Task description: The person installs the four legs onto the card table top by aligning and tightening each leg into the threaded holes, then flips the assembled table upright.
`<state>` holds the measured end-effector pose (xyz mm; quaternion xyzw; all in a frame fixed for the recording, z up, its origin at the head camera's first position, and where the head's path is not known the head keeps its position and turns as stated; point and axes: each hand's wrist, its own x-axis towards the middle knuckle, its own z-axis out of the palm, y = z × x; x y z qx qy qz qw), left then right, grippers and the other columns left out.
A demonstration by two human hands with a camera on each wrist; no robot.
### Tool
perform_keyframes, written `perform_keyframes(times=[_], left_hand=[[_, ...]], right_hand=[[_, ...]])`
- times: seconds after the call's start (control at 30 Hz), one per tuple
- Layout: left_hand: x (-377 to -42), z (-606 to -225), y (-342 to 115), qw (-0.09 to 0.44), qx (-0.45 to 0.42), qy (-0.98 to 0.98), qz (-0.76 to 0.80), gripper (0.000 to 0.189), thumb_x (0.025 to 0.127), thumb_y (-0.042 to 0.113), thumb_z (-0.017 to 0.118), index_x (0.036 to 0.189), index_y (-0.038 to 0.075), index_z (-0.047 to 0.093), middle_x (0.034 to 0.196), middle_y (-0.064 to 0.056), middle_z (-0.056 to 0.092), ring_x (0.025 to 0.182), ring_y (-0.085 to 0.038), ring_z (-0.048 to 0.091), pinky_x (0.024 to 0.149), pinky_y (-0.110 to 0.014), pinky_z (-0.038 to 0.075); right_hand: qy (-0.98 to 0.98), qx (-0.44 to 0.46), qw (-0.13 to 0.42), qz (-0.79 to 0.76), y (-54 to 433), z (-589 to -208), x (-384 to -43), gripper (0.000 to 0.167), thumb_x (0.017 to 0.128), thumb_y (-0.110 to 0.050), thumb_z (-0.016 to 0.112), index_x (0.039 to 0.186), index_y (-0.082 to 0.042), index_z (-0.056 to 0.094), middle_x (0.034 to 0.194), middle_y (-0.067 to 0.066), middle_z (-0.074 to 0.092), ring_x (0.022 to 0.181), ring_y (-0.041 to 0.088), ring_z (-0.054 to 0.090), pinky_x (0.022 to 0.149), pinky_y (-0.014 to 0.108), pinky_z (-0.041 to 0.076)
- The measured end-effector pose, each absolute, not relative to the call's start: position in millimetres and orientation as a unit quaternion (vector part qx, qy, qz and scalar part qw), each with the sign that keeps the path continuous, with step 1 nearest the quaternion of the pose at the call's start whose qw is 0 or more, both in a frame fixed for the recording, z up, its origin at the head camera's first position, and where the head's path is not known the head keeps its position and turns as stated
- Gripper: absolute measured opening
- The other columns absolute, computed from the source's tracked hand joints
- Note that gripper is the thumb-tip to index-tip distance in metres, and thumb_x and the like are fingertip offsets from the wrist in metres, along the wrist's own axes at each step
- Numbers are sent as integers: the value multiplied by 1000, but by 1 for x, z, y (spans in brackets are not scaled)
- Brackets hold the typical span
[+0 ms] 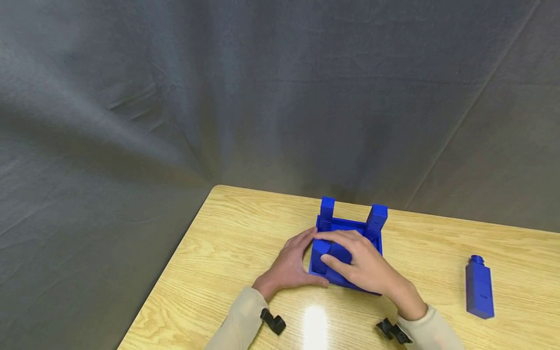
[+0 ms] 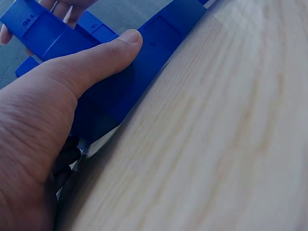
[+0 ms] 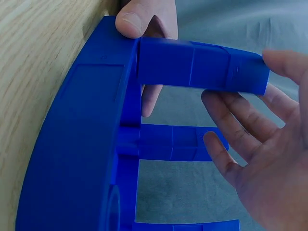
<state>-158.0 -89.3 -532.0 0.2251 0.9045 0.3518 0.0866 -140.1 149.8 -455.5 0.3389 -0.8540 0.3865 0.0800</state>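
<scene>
A blue toy-sized table lies upside down, its tabletop (image 1: 350, 283) on the wooden surface and three square legs standing up. My left hand (image 1: 288, 266) grips the tabletop's near left corner, thumb along the front wall and fingers at the left side. My right hand (image 1: 367, 265) holds the near left table leg (image 3: 207, 66) close to its upper end, thumb on one side and fingers on the other. This leg stands upright in its corner. Behind it rise the far left leg (image 1: 326, 211) and the far right leg (image 1: 376, 218).
A loose blue leg (image 1: 480, 291) with a threaded end lies to the right on the wood-grain table (image 1: 245, 218). A grey curtain (image 1: 280, 97) hangs behind the table and along its left side. Black wrist mounts (image 1: 273, 322) sit at both sleeves.
</scene>
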Motion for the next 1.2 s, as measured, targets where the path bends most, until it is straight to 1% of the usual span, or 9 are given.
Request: perform_keyframes(times=[0.13,0.33,0.53,0.7,0.83,0.93,1.0,1.1,1.2], left_hand=[[-158,-531,-89,82,230,906,346,133,80,64,95,180,24,18,183,8,24,166,-33,30,130,-66,31],[-158,-532,-90,78,229,905,350,132,80,63,96,180,23,19,183,8,24,167,-32,29,131,-65,30],[-158,-532,-88,74,232,905,349,132,80,62,96,180,22,20,183,7,25,167,-31,28,132,-63,30],[-158,-531,-87,76,229,906,348,132,79,61,97,180,22,20,183,7,25,167,-31,29,132,-63,30],[-157,-530,-87,79,226,905,351,132,80,62,96,180,23,20,183,8,24,167,-32,28,131,-64,30],[-158,-531,-88,79,229,904,352,130,80,63,95,180,24,21,183,8,24,167,-32,28,131,-65,30],[-158,-532,-88,80,232,903,353,128,81,63,95,179,26,22,183,7,24,167,-31,28,131,-65,29],[-158,-534,-89,79,234,902,355,126,81,64,94,179,28,23,183,7,24,167,-31,28,131,-66,29],[-158,-535,-90,82,231,901,359,128,80,65,94,179,29,21,183,9,23,167,-32,28,131,-66,29]], right_hand=[[-863,318,97,381,146,-456,-140,41,98,-23,88,137,-23,76,132,-6,78,119,25,72,99,59,55],[-875,297,156,350,137,-458,-139,37,87,-30,98,114,-22,73,110,-13,77,102,14,71,92,46,56],[-870,292,223,330,128,-460,-137,39,82,-26,100,101,-15,67,91,-7,75,79,13,70,86,46,56],[-871,281,254,312,125,-462,-136,42,80,-29,100,98,-12,67,87,-2,74,74,15,69,84,49,58],[-880,275,238,306,127,-462,-136,48,81,-37,98,109,-9,72,98,2,78,89,23,76,92,52,58],[-878,290,169,340,133,-460,-137,55,89,-38,94,132,-10,73,119,2,80,111,27,76,102,56,55],[-863,312,116,381,140,-459,-138,57,96,-31,89,145,-11,68,135,3,76,125,27,72,107,59,54],[-819,359,62,444,148,-461,-142,55,103,-13,80,155,-10,63,152,5,68,139,27,65,108,55,57],[-788,393,61,470,152,-463,-147,50,103,-3,75,152,-8,66,151,8,70,137,23,67,104,47,62]])
